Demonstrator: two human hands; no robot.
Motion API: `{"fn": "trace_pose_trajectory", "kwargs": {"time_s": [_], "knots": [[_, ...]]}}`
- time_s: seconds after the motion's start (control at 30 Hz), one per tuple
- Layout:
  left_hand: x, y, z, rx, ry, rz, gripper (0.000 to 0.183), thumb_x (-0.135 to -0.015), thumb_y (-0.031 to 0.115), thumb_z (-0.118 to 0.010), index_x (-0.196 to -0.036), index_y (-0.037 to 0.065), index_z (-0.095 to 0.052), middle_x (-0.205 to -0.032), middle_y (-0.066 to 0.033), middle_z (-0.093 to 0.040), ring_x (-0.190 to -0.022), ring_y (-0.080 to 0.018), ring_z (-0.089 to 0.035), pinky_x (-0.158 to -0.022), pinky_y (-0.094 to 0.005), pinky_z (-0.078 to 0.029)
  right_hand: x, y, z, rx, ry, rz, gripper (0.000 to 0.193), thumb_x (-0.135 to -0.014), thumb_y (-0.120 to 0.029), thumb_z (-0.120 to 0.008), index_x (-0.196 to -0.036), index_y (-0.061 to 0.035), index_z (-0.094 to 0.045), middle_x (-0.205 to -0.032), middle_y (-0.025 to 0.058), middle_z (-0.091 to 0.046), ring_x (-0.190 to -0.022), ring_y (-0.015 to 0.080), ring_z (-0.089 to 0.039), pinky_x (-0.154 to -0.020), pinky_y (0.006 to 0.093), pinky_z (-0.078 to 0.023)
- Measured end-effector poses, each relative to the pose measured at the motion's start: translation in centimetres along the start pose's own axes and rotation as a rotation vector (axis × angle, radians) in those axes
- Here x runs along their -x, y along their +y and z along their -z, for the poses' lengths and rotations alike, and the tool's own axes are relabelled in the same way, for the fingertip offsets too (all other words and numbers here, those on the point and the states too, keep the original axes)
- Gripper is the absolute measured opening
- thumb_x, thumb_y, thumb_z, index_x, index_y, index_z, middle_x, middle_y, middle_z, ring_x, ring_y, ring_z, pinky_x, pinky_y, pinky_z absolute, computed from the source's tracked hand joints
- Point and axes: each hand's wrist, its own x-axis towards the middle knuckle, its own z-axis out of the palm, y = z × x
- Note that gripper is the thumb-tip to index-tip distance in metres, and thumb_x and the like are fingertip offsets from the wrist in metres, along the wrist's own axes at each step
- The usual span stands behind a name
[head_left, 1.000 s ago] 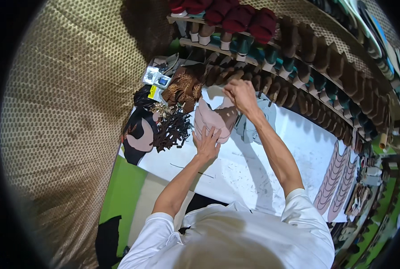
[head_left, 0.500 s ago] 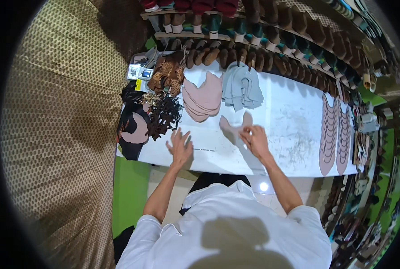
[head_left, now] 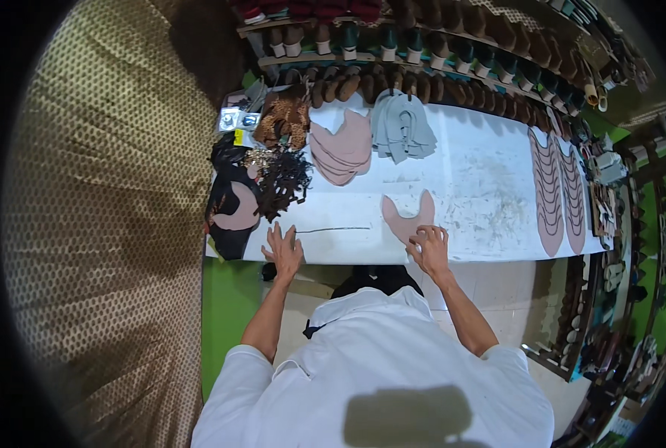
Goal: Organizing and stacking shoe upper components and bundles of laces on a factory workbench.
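Note:
A pink U-shaped shoe-upper piece lies flat near the table's front edge, its two prongs toward the far side. My right hand is at its lower right edge, fingers bent and apart, the fingertips over or on that edge. My left hand rests at the front edge farther left, fingers spread and holding nothing. A thin dark line runs along the white tabletop beside its fingers; whether it is a strip or a mark, I cannot tell. Beyond lie a stack of pink pieces and a stack of pale grey pieces.
Dark cut strips, leopard-patterned material and a pink piece on black material crowd the left end. Two overlapping rows of pink pieces lie at the right. Shelves of shoes rise behind; a patterned curtain hangs left.
The pink piece, tilted up in my right hand before, now lies flat on the table, and my right fingers have loosened. My left hand has come down nearer the front edge.

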Motion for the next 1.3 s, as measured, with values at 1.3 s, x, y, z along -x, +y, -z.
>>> {"fn": "trace_pose_trajectory", "kwargs": {"time_s": [1.3], "knots": [[-6.3,18.0,-6.5,0.169,-0.251,-0.799,0.010,-0.088,0.017,-0.076,-0.098,0.015,-0.075,-0.151,-0.0060,-0.051,-0.151,-0.0330,-0.030,-0.113,-0.0718,-0.012,4.1,7.1,1.7,-0.036,0.128,-0.369,0.012,-0.087,-0.017,-0.074,-0.094,-0.0068,-0.074,-0.119,0.0106,-0.064,-0.114,0.0329,-0.057,-0.098,0.0473,-0.043]]}}
